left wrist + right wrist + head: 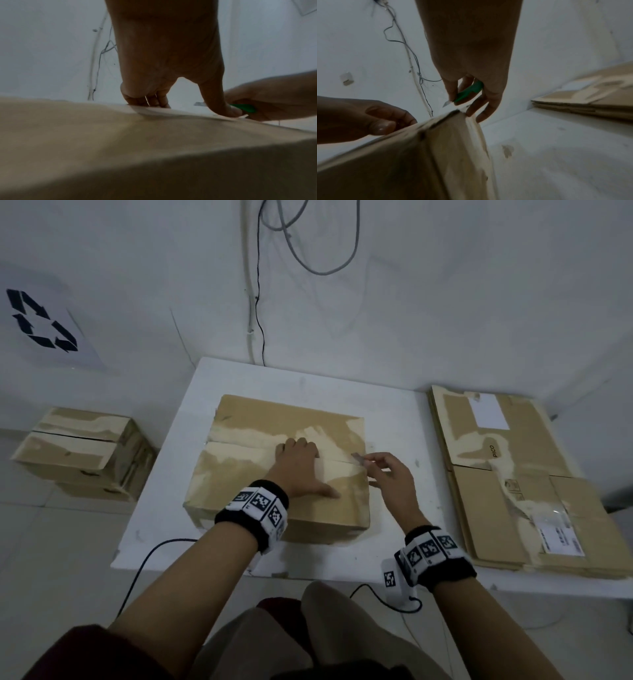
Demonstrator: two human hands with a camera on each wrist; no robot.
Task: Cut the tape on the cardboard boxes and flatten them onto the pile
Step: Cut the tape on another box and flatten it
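Observation:
A closed cardboard box [260,419] lies on the white table [164,501], its top seam running left to right. My left hand [308,470] rests on top of it, fingers curled over the near flap's edge at the seam [150,101], thumb [217,102] pressed flat on the flap. My right hand [371,462] sits at the box's right edge by the seam and grips a green utility knife [469,90]. Its blade [359,457] points left, just above the box corner [455,112]. The pile of flattened boxes [513,474] lies to the right.
Two closed boxes [78,450] are stacked on the floor left of the table. Cables [257,302] hang down the white wall behind. A black cord [144,563] runs under the table's front edge. A recycling sign [41,320] is on the left wall.

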